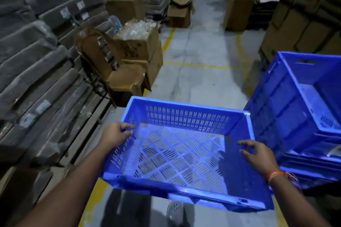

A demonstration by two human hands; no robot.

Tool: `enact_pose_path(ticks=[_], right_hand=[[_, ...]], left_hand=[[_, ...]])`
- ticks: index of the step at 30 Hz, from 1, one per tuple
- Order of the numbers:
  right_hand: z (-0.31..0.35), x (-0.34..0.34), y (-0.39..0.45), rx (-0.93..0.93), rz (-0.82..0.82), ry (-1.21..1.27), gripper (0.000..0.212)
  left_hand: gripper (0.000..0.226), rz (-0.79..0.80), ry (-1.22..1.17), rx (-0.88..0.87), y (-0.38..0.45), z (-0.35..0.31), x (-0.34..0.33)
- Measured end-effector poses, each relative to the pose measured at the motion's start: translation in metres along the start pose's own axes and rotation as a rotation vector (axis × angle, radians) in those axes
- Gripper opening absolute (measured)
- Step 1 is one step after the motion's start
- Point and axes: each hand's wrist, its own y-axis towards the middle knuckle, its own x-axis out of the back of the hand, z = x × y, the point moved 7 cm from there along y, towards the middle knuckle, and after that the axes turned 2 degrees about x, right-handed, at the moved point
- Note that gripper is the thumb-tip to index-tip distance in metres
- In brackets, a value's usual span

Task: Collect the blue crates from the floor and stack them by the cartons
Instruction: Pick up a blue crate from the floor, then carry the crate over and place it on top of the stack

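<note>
I see my left hand (118, 133) curled over the left rim of the slotted blue plastic crate (184, 155), carried above the grey concrete floor (199, 79). My right hand (258, 155) rests on the right rim, fingers loosely bent; whether it grips, I cannot tell. Just right stands a stack of solid-walled blue crates (295, 108), brown cartons (302, 24) behind it.

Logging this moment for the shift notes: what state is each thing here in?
Perforated crate: empty, carried off the floor.
Left hand: grips the crate's left rim.
Right hand: fingers curled at its right rim.
Crate stack: nested, top one empty.
Open carton: filled with clear plastic.
</note>
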Motion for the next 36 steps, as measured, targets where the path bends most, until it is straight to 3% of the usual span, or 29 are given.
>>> enact_pose_path(ticks=[8, 22, 29, 36], right_hand=[[0.019, 0.039, 0.153, -0.019, -0.053, 0.054, 0.024], [-0.02, 0.08, 0.404, -0.206, -0.176, 0.134, 0.02], [-0.013, 0.098, 0.468, -0.326, -0.307, 0.114, 0.021], [0.003, 0.069, 0.459, -0.602, -0.505, 0.141, 0.021]], left_hand=[[0.017, 0.051, 0.016, -0.052, 0.184, -0.072, 0.01], [0.018, 0.104, 0.134, -0.228, 0.474, -0.294, -0.037], [0.017, 0.253, 0.179, -0.363, 0.621, -0.36, -0.072], [0.019, 0.436, 0.243, -0.627, 0.722, -0.449, -0.127]])
